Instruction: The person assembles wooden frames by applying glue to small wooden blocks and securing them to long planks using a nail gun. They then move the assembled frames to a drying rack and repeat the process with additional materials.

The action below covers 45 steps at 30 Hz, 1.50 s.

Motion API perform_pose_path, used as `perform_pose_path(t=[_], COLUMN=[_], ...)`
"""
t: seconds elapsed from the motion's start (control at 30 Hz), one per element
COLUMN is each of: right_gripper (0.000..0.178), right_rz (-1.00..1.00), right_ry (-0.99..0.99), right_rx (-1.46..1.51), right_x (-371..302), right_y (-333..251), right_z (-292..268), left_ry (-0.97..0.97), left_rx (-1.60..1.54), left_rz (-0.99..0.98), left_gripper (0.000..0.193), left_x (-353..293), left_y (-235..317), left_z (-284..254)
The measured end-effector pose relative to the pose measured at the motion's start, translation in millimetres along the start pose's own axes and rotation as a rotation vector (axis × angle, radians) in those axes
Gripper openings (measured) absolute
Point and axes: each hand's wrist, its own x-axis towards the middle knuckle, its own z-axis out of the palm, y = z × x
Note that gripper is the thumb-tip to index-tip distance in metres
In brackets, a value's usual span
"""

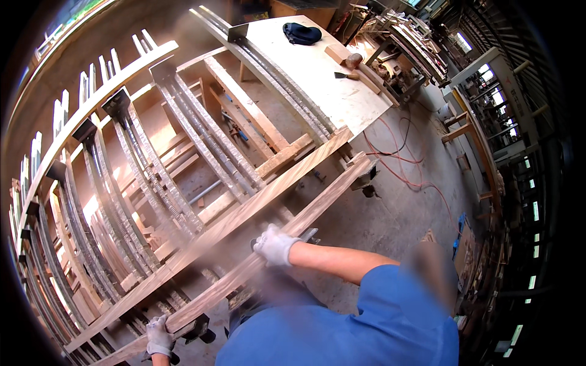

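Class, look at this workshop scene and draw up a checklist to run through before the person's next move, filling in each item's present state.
1. Right hand in a white fabric glove on the long, brown, straight-edged wooden board nearest the body: ok.
2. Left hand in a pale fabric glove on that same board: ok.
3. Nearest board touching the long, tan, straight wooden board beyond it: not ok, a gap shows.
4. Nearest board bearing evenly on the long grey metal clamp bars: cannot tell.
5. Soft black fabric pouch away from both boards: ok, on the pale flat panel.
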Motion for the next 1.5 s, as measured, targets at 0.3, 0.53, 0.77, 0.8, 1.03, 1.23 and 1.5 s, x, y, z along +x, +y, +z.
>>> perform_pose_path(t=[0.3,0.53,0.77,0.8,1.03,1.23,1.5], right_gripper=[0.064,0.055,0.022,0.018,0.009,0.01,0.029], right_rz=[-0.094,0.101,0.005,0.007,-0.046,-0.045,0.04], right_ry=[0.336,0.193,0.097,0.133,0.74,0.776,0.44], right_rx=[0.232,0.076,-0.237,-0.203,-0.339,-0.412,-0.128], right_x=[-8,43,105,107,72,55,46], right_y=[1,15,31,36,30,25,36], right_z=[-22,-89,-65,-58,-23,-34,-53], left_ry=[-0.247,0.364,0.23,0.221,0.039,-0.225,0.077], left_rx=[0.066,0.02,0.008,-0.002,-0.024,0.09,0.081], left_rz=[-0.048,0.051,0.012,0.005,0.046,0.082,0.036], left_gripper=[0.051,0.047,0.073,0.075,0.085,0.079,0.06], left_x=[5,44,87,89,106,125,110], left_y=[29,58,82,80,60,81,62], left_z=[-57,-103,-96,-94,-107,-138,-74])
